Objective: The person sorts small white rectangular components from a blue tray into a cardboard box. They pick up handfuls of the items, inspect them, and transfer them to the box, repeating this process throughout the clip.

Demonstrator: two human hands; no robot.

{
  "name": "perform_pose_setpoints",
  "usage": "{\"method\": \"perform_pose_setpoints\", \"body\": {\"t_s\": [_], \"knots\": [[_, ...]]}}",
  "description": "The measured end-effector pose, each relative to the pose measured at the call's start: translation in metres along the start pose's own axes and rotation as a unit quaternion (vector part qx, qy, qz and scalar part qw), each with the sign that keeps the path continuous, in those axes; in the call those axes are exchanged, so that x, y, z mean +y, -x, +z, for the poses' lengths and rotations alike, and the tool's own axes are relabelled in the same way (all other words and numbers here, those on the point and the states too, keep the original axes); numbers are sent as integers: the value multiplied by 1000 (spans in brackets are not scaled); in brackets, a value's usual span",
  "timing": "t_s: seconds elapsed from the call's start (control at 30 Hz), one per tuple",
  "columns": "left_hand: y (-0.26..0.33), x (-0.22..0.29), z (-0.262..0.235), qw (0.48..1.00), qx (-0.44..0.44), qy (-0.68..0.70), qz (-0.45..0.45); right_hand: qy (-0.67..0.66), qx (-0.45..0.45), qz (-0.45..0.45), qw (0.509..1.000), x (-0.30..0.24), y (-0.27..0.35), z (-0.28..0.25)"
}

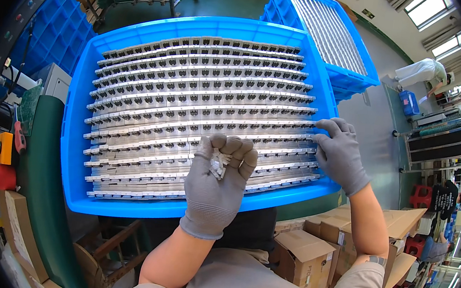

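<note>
My left hand (215, 184), in a grey work glove, is turned palm up over the near part of a large blue plastic bin (197, 25). Its fingers curl over several small white pieces (218, 164) in the palm; their exact kind is hard to make out. My right hand (341, 155), gloved alike, reaches in at the bin's right side. Its thumb and bent forefinger close in at the right end of a row; what is between them, if anything, is hidden. White strip-like parts with dark inserts (207, 100) stand in close rows across the bin.
A second blue bin (354, 72) with similar rows stands beyond at the right. Cardboard boxes (306, 254) are below right. At the left are a red squeeze bottle (0, 176) and a green padded surface (43, 181). Another person (423, 74) bends over at the far right.
</note>
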State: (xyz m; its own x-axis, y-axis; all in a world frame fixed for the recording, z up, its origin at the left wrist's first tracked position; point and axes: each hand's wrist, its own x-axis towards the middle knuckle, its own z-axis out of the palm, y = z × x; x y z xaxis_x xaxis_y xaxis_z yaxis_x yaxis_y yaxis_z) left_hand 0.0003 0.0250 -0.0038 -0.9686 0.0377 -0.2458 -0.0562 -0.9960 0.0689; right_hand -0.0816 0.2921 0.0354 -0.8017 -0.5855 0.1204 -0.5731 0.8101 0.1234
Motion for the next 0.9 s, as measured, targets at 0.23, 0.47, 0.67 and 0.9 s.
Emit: {"method": "perform_pose_setpoints", "body": {"t_s": [0.23,0.47,0.67,0.9], "knots": [[-1,-2,3,999,-21,-26,8,-11,-11,4,1000,-6,5,2],[-2,-2,-1,999,-41,-22,9,-20,2,14,1000,-7,7,3],[-1,-15,6,999,-32,-5,-1,-295,111,26,949,-57,-2,-22],[0,-33,9,999,-28,-26,-36,-318,39,-31,947,-120,-21,-38]]}}
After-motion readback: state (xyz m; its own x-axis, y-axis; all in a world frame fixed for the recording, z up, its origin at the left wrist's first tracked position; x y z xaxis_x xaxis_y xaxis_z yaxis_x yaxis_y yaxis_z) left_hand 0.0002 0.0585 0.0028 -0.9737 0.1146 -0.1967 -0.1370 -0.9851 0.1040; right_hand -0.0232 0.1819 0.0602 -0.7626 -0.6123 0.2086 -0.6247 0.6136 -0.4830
